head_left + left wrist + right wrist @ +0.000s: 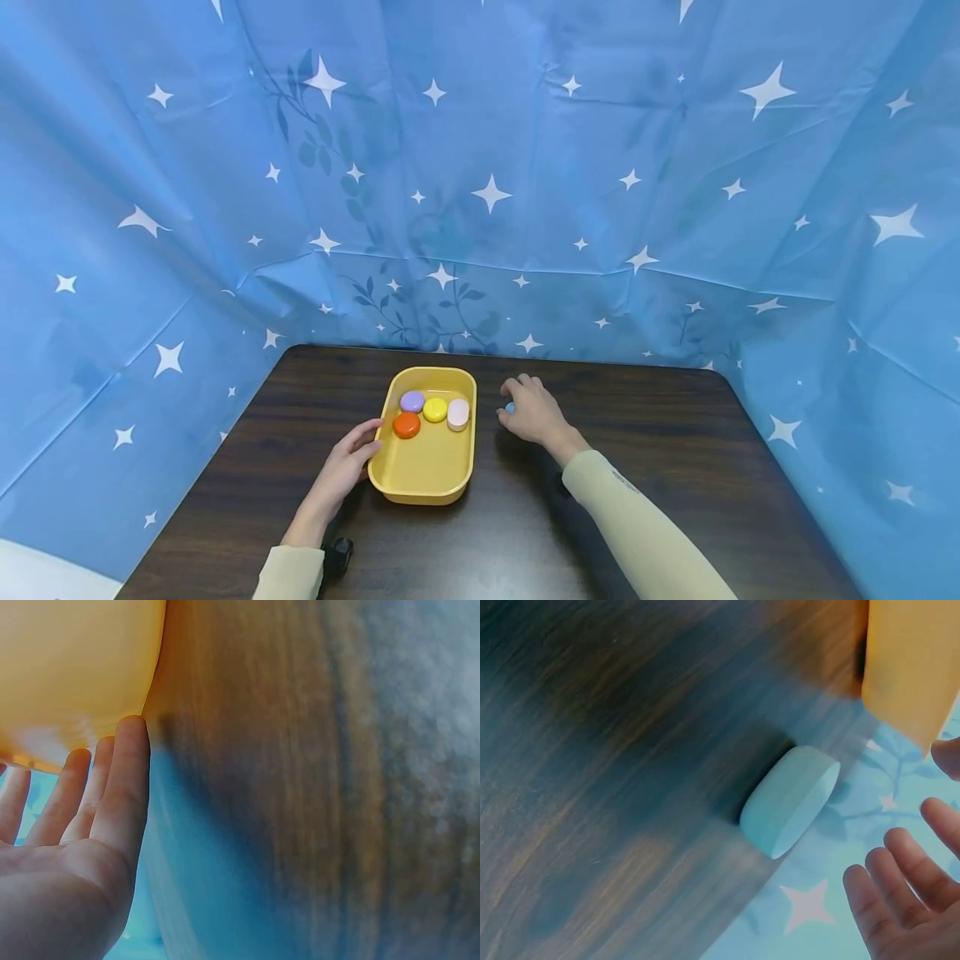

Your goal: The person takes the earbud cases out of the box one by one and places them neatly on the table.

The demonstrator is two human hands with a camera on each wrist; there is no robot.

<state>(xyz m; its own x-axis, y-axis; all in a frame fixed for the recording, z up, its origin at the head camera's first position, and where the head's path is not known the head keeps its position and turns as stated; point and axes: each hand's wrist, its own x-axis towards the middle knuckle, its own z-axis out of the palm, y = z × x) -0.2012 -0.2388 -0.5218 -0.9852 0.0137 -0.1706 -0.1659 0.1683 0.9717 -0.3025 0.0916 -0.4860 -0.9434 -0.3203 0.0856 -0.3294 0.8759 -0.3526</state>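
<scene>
A yellow tray (422,467) stands on the table, holding a purple piece (412,402), a yellow piece (435,409), an orange-red piece (407,425) and a pale pink piece (458,414), all smooth and rounded. My left hand (349,460) touches the tray's left side; in the left wrist view its fingers (127,761) extend against the outer wall. Right of the tray, my right hand (534,412) hovers over a light blue rounded piece (791,801), mostly hidden beneath it in the head view. The right wrist view shows the fingers spread and apart from that piece.
The dark wooden table (675,492) has a far edge just beyond the tray. Behind it and along both sides hangs a blue curtain (491,275) with white stars. A dark device (338,557) sits at the left wrist.
</scene>
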